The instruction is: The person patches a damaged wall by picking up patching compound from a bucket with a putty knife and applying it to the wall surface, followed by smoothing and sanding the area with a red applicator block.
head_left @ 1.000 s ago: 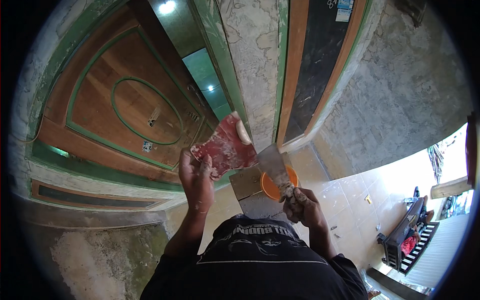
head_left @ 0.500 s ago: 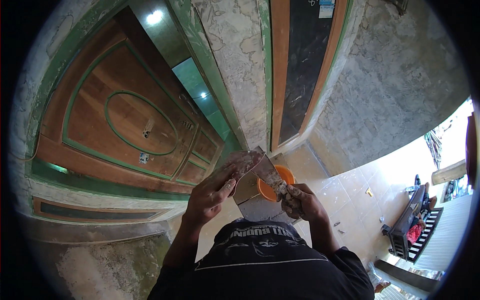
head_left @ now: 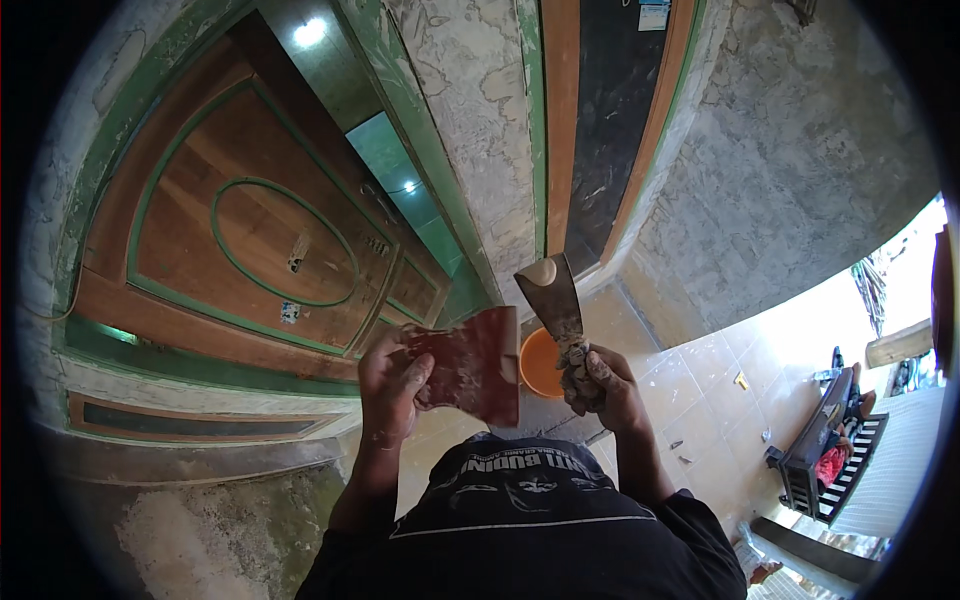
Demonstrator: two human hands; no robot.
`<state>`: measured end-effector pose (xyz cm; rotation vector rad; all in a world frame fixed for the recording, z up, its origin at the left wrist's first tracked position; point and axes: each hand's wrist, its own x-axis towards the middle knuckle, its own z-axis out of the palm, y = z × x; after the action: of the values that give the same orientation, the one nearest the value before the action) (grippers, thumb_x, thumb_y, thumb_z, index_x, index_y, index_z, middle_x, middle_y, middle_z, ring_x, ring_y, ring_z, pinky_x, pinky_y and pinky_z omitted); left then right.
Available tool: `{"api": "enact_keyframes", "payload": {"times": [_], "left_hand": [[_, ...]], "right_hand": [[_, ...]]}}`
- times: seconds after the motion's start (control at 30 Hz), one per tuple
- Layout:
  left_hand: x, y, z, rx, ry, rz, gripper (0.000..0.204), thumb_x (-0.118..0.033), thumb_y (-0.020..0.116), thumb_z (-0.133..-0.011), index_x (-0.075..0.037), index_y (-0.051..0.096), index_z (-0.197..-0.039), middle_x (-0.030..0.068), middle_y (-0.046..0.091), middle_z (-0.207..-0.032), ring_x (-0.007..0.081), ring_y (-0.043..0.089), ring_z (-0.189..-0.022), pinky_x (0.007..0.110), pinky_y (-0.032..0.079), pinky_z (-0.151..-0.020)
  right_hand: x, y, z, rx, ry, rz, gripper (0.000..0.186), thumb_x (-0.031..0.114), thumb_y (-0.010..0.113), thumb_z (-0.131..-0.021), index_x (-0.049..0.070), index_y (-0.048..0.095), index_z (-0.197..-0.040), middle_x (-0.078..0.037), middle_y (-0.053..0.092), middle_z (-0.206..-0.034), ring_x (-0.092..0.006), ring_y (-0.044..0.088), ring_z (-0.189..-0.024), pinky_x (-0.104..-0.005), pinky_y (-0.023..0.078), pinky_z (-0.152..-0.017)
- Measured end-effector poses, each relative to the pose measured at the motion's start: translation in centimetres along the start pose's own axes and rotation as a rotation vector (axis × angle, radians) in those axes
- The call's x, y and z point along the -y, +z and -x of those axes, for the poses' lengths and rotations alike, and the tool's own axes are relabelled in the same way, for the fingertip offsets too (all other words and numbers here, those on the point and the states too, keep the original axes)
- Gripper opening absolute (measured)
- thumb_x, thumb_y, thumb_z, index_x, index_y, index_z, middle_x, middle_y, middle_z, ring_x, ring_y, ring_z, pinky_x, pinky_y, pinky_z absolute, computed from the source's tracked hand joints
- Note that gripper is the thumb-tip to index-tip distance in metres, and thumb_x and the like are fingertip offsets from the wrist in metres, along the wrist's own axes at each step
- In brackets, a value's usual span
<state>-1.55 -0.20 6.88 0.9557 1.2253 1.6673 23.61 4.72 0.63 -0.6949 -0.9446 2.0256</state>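
My left hand (head_left: 392, 385) is closed on a flat red spreader (head_left: 470, 365), smeared with pale filler and held at waist height. My right hand (head_left: 600, 385) grips a putty knife (head_left: 550, 295) by its crusted handle, blade pointing away from me, with a cream lump of filler (head_left: 538, 273) near the tip of the blade. The two tools are side by side and apart. Below them an orange bucket (head_left: 545, 365) stands on a grey board (head_left: 545, 418), partly hidden by the tools.
A wooden door (head_left: 180, 200) with green trim stands left, beside a patchy plastered pillar (head_left: 480, 130) and a dark framed panel (head_left: 610, 120). A grey wall (head_left: 780, 170) curves at right. On the tiled floor (head_left: 710, 400) stands a dark bench (head_left: 810, 440), apparently with a person (head_left: 850, 440) on it.
The red spreader, earlier raised and then tilted against the knife, is now lower and apart from it. The cream filler that was on the spreader now sits on the knife blade, which has risen.
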Motion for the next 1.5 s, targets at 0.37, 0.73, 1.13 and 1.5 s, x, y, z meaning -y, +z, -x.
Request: {"api": "enact_keyframes", "payload": {"times": [0.37,0.73,1.13,1.5], "left_hand": [[-0.9,1.5,-1.2,0.052,-0.144,0.083,0.025,0.003,0.051,-0.081,0.005,0.050,-0.106,0.0123,0.063,-0.094,0.0149,0.062,-0.081,0.026,0.052,-0.072],[-0.4,1.5,-0.5,0.033,0.024,-0.046,0.023,0.003,0.052,-0.084,0.004,0.049,-0.106,0.0096,0.059,-0.096,0.0101,0.054,-0.085,0.024,0.043,-0.077],[-0.1,0.5,-2.0,0.174,-0.152,0.353,0.025,0.004,0.051,-0.083,0.006,0.046,-0.108,0.0161,0.063,-0.094,0.0172,0.066,-0.079,0.027,0.056,-0.069],[0.0,0.5,-2.2,0.082,-0.140,0.222,0.024,0.000,0.052,-0.081,0.003,0.049,-0.104,0.0121,0.062,-0.094,0.0154,0.064,-0.079,0.025,0.054,-0.067]], "right_hand": [[-1.0,0.6,0.0,0.035,-0.150,0.188,0.057,0.051,0.047,-0.089,-0.002,0.051,-0.109,0.000,0.050,-0.073,-0.0069,0.044,-0.060,-0.0191,0.033,-0.053],[-1.2,1.7,-0.3,0.059,-0.118,0.175,0.049,0.050,0.047,-0.090,0.003,0.050,-0.104,0.002,0.049,-0.076,-0.0055,0.042,-0.064,-0.0183,0.032,-0.056],[-1.5,2.5,-0.2,0.194,-0.094,-0.025,0.050,0.043,0.045,-0.092,-0.003,0.048,-0.111,0.001,0.044,-0.071,-0.0065,0.038,-0.059,-0.0190,0.030,-0.052],[-0.6,3.4,1.1,0.196,0.032,-0.300,0.043,0.038,0.047,-0.092,0.000,0.048,-0.111,-0.005,0.048,-0.073,-0.0144,0.046,-0.059,-0.0236,0.037,-0.053]]}}
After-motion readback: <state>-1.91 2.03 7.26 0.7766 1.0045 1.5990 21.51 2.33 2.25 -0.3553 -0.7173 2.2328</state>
